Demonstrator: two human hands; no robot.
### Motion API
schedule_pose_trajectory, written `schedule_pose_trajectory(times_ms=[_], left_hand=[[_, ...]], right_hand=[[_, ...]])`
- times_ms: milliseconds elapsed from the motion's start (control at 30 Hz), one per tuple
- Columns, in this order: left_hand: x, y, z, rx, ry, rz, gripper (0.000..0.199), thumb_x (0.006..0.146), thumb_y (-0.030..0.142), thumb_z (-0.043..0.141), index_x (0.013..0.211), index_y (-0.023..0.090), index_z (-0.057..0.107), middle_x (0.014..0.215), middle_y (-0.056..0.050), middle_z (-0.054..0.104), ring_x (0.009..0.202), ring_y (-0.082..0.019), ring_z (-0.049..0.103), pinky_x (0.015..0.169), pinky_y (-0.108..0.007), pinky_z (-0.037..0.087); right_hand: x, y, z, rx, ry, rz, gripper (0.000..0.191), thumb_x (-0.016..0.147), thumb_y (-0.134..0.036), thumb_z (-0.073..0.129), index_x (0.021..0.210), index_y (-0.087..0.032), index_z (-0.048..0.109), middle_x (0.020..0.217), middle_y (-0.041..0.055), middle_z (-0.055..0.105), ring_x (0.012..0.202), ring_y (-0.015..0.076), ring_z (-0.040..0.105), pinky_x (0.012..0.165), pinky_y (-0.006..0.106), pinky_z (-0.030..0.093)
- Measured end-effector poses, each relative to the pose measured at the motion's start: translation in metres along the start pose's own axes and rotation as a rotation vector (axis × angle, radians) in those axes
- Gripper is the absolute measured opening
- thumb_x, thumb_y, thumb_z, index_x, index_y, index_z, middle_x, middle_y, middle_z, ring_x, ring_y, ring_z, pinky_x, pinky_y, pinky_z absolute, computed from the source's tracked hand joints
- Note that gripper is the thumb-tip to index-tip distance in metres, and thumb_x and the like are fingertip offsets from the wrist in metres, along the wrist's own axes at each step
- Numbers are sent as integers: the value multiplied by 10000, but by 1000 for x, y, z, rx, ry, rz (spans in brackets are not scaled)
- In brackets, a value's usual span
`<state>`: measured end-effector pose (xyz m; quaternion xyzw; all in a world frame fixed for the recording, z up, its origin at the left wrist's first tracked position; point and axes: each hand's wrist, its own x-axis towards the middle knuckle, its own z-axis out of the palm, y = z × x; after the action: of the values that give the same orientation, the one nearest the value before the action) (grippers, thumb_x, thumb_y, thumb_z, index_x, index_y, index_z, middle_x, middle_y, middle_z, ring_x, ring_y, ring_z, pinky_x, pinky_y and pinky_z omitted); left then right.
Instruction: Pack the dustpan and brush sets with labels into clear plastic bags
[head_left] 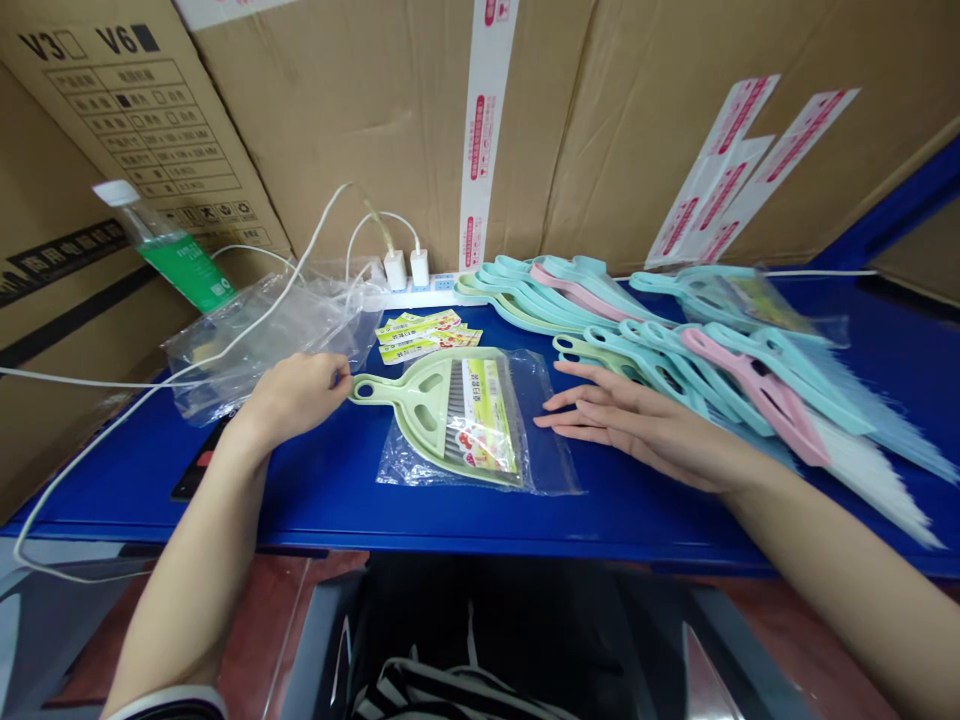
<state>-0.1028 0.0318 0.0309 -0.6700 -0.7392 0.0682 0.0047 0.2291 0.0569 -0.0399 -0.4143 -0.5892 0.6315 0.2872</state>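
Striped clothing (442,690) sits before a crosswise green dustpan (425,396), handle (389,391) pointing left.

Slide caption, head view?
Left hand holds a pale-green plastic dustpan, partly inside a clear plastic bag, by its handle; right hand open beside the bag.

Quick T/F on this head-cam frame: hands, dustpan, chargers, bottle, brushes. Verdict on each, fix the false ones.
1. The left hand is at the handle of the green dustpan. True.
2. The right hand is closed into a fist. False: it is open.
3. The handle sticks out of a clear bag. True.
4. Two white chargers are plugged into the power strip. True.
5. The bottle is right of the chargers. False: it is to their left.
6. The brushes at the right are all pink. False: most are light blue.
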Motion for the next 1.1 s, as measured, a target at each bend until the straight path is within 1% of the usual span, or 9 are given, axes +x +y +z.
schedule_pose_trajectory(times_ms=[67,167,267,400,533,600,700,833,1100], left_hand=[[-1,2,2,23,35,-11,191,867,211,454,725,226,581,684,-43,652,682,-252,649,565,-302,385],[-1,6,9,18,211,26,217,891,208,418,895,193,635,902,-96,688,804,-278,676,623,-332,455],[-2,11,18,-109,347,284,310,947,261,373,1069,163,641,1038,-117,656,889,-260,674,737,-366,527],[-7,20,28,-284,240,795,428,982,465,448,1291,202,585,1190,-110,605,998,-228,662,862,-371,547],[-11,31,35,-323,153,1044,501,861,541,656,1278,264,624,1191,-83,606,981,-223,661,799,-334,560],[-13,35,37,-324,145,1089,379,878,427,676,1229,284,661,1159,-64,623,956,-200,662,788,-305,553],[-14,39,38,-337,135,1114,303,918,237,611,1206,301,680,1131,-52,644,955,-173,662,790,-266,537],[-14,39,37,-359,113,1149,349,909,103,533,1160,275,705,1117,-48,672,983,-165,663,833,-260,518],[-11,32,31,-432,55,1165,359,903,41,498,1049,263,740,1051,-40,698,953,-154,652,831,-263,510]], right_hand=[[-1,0,0,-23,-4,-16,601,877,-456,619,1405,-271,400,1242,115,631,1186,301,639,1064,498,483],[0,1,-1,-79,-16,-54,629,869,-508,627,1415,-281,413,1240,112,622,1156,301,655,1022,494,520],[3,-1,-4,-179,-17,-117,634,867,-546,619,1412,-280,433,1197,97,624,1045,273,701,933,469,579],[17,-10,-11,-489,36,-306,492,923,-505,525,1339,-242,543,1133,115,653,891,238,707,729,412,629],[42,-22,-12,-1012,141,-566,358,940,-269,443,1237,-210,635,1150,119,692,985,259,669,875,480,564],[55,-24,-9,-1227,154,-648,367,940,-216,414,1217,-159,648,1160,148,692,1079,285,633,947,504,517],[68,-21,-3,-1417,126,-673,358,938,-170,401,1170,-143,672,1058,148,710,1037,283,624,904,462,521],[72,-13,4,-1455,115,-655,368,920,-99,375,1108,-124,690,945,154,695,974,290,612,835,432,515],[43,-17,2,-1447,59,-559,527,781,-38,428,1282,-95,581,919,117,692,842,254,641,732,360,496]])
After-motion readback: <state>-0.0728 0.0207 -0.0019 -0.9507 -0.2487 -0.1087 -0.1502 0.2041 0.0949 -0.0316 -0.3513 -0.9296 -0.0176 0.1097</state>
